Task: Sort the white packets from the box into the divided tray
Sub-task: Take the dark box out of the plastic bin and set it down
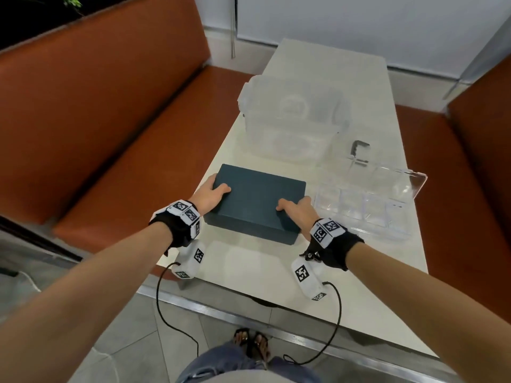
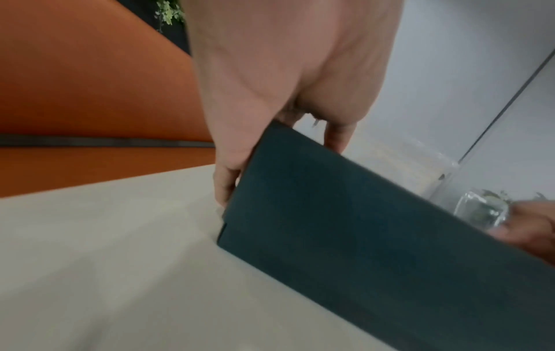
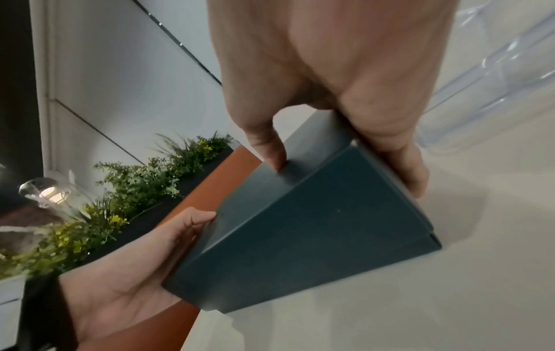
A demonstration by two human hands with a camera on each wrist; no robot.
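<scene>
Left hand (image 1: 211, 192) and right hand (image 1: 297, 210) both clamp the lidded dark teal box (image 1: 255, 205) by its short ends, thumbs on top; it sits on the pale table (image 1: 249, 269), clear divided tray (image 1: 367, 205) just right; stiff card, probably light; lift the lid by its edges.

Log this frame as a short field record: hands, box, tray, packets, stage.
left hand: grips the box's left end
right hand: grips the box's near right corner
box: dark teal, lid on, on the table
tray: clear, divided, right of the box, no packets seen in it
bin: clear, behind the box
packets: none visible
stage: box not yet opened
</scene>
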